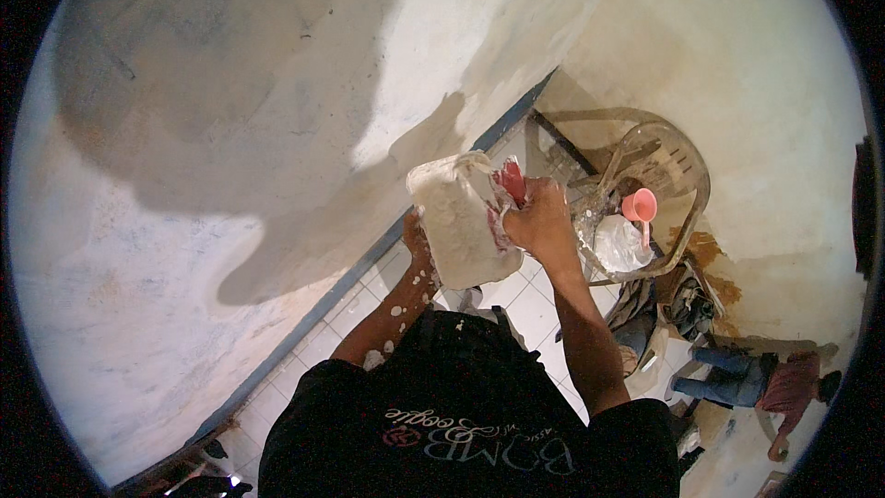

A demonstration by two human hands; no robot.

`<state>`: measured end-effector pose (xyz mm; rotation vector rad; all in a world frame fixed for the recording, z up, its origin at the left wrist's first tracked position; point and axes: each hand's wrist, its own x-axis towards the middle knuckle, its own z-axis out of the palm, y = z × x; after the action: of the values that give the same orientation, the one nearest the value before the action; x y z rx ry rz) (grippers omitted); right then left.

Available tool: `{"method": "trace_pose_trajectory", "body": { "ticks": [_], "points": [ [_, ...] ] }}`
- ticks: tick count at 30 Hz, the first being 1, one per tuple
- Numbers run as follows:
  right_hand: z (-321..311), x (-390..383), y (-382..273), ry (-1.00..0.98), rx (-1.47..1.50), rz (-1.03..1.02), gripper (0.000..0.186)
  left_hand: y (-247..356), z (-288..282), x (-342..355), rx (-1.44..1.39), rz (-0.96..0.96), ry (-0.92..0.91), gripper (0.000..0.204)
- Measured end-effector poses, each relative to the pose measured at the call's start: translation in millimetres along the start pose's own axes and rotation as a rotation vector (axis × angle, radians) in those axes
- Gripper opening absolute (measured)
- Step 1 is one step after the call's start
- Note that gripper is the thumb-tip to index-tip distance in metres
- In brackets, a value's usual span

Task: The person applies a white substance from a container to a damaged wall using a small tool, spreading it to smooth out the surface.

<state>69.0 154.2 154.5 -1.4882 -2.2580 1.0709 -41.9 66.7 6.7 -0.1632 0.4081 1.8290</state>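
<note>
In front of my chest I hold a pale rectangular board (461,231) with rounded corners, coated in off-white putty. Whether it is a flat board or a shallow tray, I cannot tell. My left hand (418,238) grips its left side, the fingers partly hidden behind it, and pale splashes dot that wrist and forearm. At the board's right edge my right hand (541,219) is closed around a red-handled scraper (512,183) smeared with putty. The scraper's blade is mostly hidden by the hand and the putty.
A stained chair (696,175) stands at the right, carrying a pink dipper (639,206) and a white plastic bag (620,244). The patchy wall (277,101) rises at the left above a blue-grey skirting (323,314). Farther right, another person (788,383) stands beyond some clutter.
</note>
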Motion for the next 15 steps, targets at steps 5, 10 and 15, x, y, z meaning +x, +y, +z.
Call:
{"method": "trace_pose_trajectory", "body": {
  "ticks": [5,10,15],
  "points": [
    [6,0,2,0.127,-0.060,-0.141,0.019,-2,8,3,0.051,0.028,0.090,0.061],
    [23,3,9,0.205,-0.125,-0.258,0.016,-1,2,4,0.066,0.033,0.108,0.062],
    [0,-1,1,0.254,-0.054,-0.246,0.018,-1,2,4,0.065,0.023,0.086,0.062]
  ]
}}
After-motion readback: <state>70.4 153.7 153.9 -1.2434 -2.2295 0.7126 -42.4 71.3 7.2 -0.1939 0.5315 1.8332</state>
